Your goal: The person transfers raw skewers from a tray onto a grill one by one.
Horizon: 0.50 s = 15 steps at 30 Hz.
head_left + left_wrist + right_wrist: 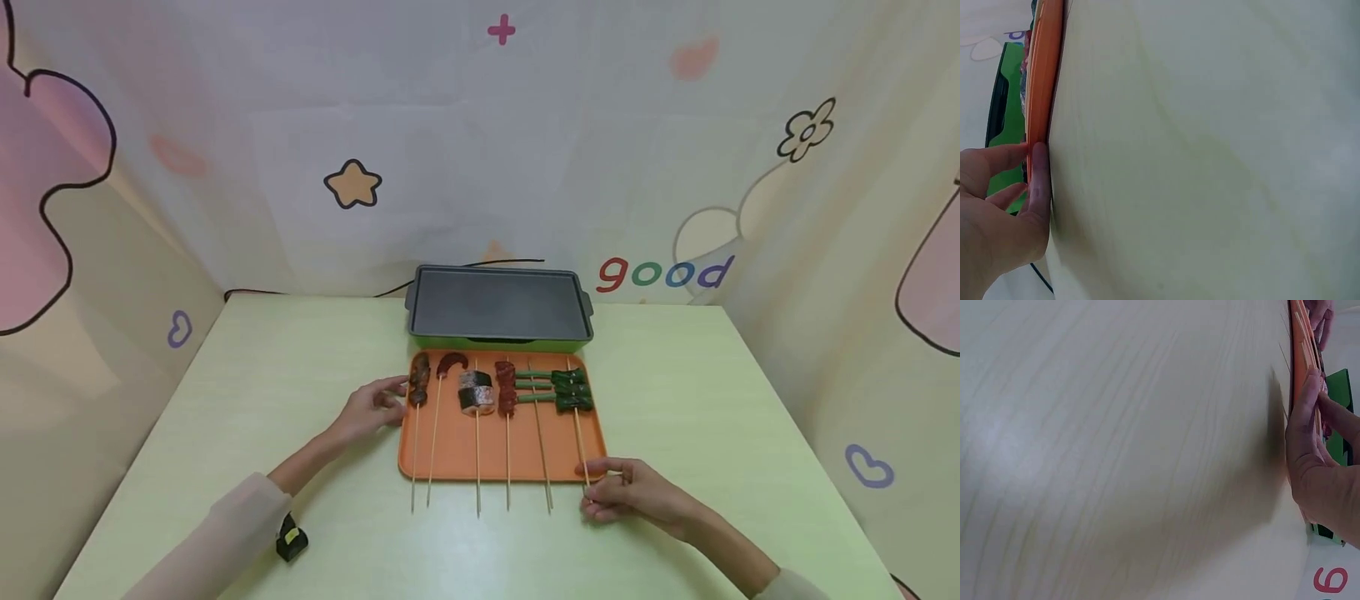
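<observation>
An orange tray (453, 454) holds several food skewers, their sticks jutting past its near edge. My left hand (372, 408) grips the tray's left rim, thumb and fingers on either side of it in the left wrist view. At the near right corner, my right hand (637, 496) pinches the lower end of the stick of the green vegetable skewer (573, 392), a finger lying along the tray rim. Left of that skewer lie a red meat skewer (506, 390), one with black-banded white pieces (476, 393), a curled dark red piece (452, 362) and brown pieces (418, 381).
Directly behind the tray stands a griddle (498, 304) with a dark grey plate and green base. A black cable (393, 290) runs behind it along the patterned curtain (450, 142). A small black object (291, 540) sits by the left sleeve on the pale table (675, 400).
</observation>
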Motion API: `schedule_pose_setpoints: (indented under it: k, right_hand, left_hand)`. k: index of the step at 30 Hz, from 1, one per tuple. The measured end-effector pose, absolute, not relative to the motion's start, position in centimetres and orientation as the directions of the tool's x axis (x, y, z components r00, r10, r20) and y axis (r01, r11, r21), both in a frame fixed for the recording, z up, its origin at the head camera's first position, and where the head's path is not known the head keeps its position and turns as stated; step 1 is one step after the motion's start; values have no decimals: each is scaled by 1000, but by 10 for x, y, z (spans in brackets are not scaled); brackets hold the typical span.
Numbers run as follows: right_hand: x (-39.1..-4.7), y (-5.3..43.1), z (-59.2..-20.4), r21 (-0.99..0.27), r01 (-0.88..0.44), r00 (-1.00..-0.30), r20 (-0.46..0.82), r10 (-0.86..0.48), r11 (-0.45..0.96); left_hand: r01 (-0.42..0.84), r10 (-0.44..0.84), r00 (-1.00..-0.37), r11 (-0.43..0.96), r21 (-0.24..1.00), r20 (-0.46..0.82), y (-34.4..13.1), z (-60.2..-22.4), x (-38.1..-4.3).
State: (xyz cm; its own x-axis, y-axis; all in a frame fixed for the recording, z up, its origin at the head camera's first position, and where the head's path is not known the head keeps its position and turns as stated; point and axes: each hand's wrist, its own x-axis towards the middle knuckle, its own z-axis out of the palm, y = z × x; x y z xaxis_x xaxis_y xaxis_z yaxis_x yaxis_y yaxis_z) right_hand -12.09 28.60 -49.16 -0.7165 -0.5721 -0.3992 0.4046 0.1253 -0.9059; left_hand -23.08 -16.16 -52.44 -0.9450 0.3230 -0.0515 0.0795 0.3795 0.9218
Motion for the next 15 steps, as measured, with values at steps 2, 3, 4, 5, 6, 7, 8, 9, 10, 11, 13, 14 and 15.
schedule_pose_setpoints:
  k: [2,3,4,5,6,7,8,9,10,11,13,14,15]
  right_hand:
    - [-120,286,-493,-910,394,-710,-389,-587,127]
    - [-120,287,-493,-912,389,-707,-385,-594,128]
    - [-120,287,-493,-914,382,-705,-381,-598,132]
    - [-120,287,-492,-917,374,-705,-378,-601,137]
    - [-120,288,-492,-918,369,-705,-377,-600,143]
    - [-120,288,-491,-921,360,-711,-375,-595,149]
    - [-120,288,-490,-921,356,-717,-376,-587,155]
    - [-119,288,-489,-921,353,-724,-379,-577,161]
    - [-119,288,-489,-921,353,-730,-382,-566,166]
    - [-119,288,-488,-921,352,-737,-384,-556,169]
    - [-119,288,-487,-920,351,-751,-389,-533,178]
    - [-118,288,-487,-919,351,-758,-392,-522,181]
    - [-118,288,-487,-919,346,-763,-391,-515,186]
  left_hand:
    - [84,321,-946,404,911,-55,-162,-525,-229]
    - [86,321,-945,411,907,-56,-162,-525,-228]
    - [87,322,-945,409,908,-54,-162,-526,-228]
    - [88,327,-944,403,911,-54,-163,-526,-227]
    - [85,332,-942,391,916,-55,-163,-526,-226]
    - [76,339,-939,373,925,-60,-163,-526,-226]
    - [66,343,-937,356,932,-65,-163,-526,-226]
    - [56,345,-936,342,938,-70,-163,-526,-226]
    - [44,347,-935,330,943,-78,-163,-526,-226]
    - [30,347,-934,322,946,-88,-163,-525,-227]
    - [1,344,-932,308,952,-110,-164,-526,-229]
    - [-7,342,-932,310,951,-119,-164,-526,-229]
    - [-15,338,-933,311,950,-126,-163,-526,-230]
